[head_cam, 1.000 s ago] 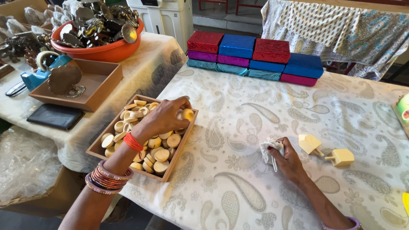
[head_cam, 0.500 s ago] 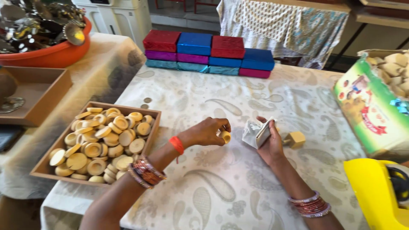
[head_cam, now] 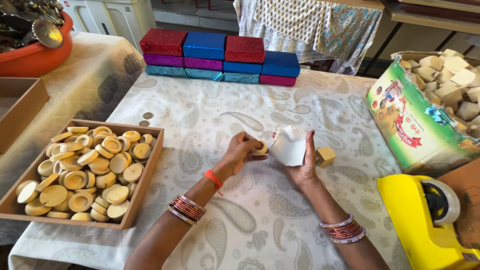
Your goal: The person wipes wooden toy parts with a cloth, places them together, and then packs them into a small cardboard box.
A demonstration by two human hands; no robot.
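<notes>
While the left hand [head_cam: 239, 152] pinches one small round wooden disc [head_cam: 259, 147] between thumb and fingertips, the right hand [head_cam: 301, 162] grips a crumpled white cloth [head_cam: 288, 146], palm turned toward the disc; the two meet above the middle of the paisley tablecloth [head_cam: 210, 115]. Disc and cloth are touching or very nearly so; which cannot be told. On the left, a wooden tray [head_cam: 148, 172] is heaped with many more pale discs [head_cam: 87, 172], so only a single piece is in hand and the bulk of the stock appears unhandled. Just right of the right hand, a small wooden block [head_cam: 325, 155] lies on the table; whether it is a finished piece cannot be judged. At the far right, a printed carton [head_cam: 407, 130] holds further wooden blocks [head_cam: 450, 70]. A yellow tape dispenser [head_cam: 425, 220] sits at the near right, unused. Coloured boxes [head_cam: 220, 62] are stacked at the far edge. By appearance, the work is at an early stage.
</notes>
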